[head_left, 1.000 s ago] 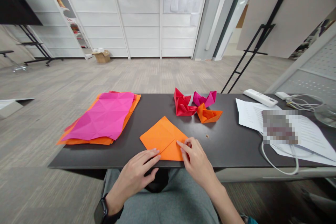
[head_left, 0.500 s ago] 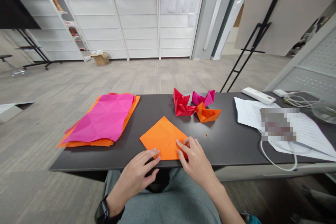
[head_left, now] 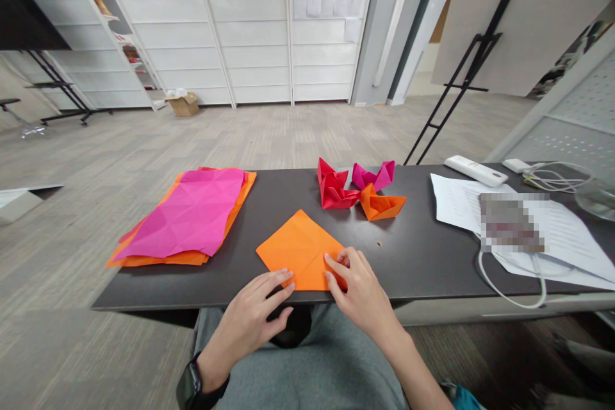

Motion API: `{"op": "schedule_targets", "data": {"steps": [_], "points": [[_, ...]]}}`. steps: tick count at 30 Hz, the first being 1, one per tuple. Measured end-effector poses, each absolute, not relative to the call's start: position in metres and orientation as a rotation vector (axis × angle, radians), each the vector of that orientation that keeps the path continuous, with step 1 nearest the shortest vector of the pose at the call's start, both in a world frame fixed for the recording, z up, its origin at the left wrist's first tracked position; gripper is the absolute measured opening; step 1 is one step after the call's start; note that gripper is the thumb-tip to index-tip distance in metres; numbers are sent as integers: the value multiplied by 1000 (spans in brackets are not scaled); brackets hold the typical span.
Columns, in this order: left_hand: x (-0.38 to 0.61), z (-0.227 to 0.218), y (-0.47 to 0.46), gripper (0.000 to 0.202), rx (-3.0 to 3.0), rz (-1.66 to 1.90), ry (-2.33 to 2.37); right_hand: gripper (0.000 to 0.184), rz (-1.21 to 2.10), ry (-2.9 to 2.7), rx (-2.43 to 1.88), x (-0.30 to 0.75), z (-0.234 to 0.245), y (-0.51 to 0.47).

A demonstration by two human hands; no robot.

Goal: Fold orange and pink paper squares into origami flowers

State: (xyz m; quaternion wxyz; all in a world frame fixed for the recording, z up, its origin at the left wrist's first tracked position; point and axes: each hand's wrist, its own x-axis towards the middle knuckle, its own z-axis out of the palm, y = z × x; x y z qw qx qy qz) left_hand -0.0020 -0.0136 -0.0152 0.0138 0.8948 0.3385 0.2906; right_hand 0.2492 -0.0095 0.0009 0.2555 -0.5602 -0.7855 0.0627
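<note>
An orange sheet of folded paper (head_left: 300, 246) lies flat near the table's front edge, one corner pointing away from me and crease lines across it. My left hand (head_left: 257, 311) rests its fingertips on the lower left edge, fingers stretched and thumb apart below the table edge. At the right corner, my right hand (head_left: 358, 288) has index finger and thumb on the paper, its other fingers curled around the edge. Beyond the sheet stand folded paper boats: red (head_left: 334, 189), magenta (head_left: 375, 176) and orange (head_left: 381, 204).
On the left lies a stack of creased magenta, orange and red sheets (head_left: 187, 214). To the right are printed papers (head_left: 454, 202), a white cable (head_left: 509, 301), a white power strip (head_left: 475, 170) and a blurred-out object. The dark table (head_left: 168, 288) ends just before my lap.
The view has tilted down slightly, shifting everything a little upward in the picture. Both hands and the orange paper hold nearly the same position.
</note>
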Motion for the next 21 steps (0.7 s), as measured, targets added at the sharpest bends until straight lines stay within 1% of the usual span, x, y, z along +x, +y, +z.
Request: {"op": "schedule_targets", "data": {"steps": [5,8,10,12,16,21], "points": [[12,0,-21,28,2816,861,1181,28,161,-2125,-1528,249,2,-10],[31,7,-24,41,2903,748,1110,28,171,-2132,-1529,248,3,-9],[42,8,-25,52,2928,666,1055,28,183,-2132,-1529,248,4,-8],[49,5,-25,59,2920,626,1067,28,194,-2135,-1528,250,4,-6],[51,-3,-24,64,2912,554,1119,26,192,-2163,-1523,252,4,-2],[53,-8,-24,66,2908,505,1160,30,68,-2193,-1584,250,6,0]]}}
